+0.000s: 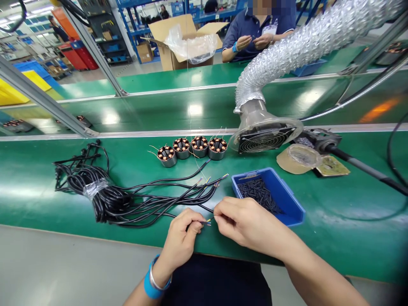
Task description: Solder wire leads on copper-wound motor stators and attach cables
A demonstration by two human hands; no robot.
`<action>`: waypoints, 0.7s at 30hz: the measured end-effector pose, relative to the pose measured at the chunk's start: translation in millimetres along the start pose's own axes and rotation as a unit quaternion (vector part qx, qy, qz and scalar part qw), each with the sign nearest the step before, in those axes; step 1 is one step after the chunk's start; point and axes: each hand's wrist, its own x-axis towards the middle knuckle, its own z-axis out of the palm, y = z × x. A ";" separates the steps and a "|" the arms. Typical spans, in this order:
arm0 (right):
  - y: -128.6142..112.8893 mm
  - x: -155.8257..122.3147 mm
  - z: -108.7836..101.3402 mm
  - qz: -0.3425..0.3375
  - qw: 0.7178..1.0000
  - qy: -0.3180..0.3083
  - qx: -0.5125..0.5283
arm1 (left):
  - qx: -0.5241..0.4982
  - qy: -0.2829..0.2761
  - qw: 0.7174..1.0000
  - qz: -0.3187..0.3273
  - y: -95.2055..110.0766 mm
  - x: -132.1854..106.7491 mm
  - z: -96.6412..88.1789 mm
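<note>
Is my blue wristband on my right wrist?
No, the blue wristband circles the wrist of the left hand, which pinches a black cable, while the right hand has a bare wrist.

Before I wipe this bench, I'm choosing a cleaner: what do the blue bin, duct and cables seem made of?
Bin: probably moulded plastic, smooth, slightly glossy, by its evenly blue walls.
Duct: likely aluminium foil, shiny silver, judging by its crinkled ribs.
Cables: black jackets with a soft sheen, flexible by their coils; rubber or PVC, can't tell.
</note>
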 end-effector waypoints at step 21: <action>-1.0 5.8 18.3 0.020 0.993 0.006 0.112 | -0.095 -0.006 0.994 -0.054 -5.6 -2.0 2.0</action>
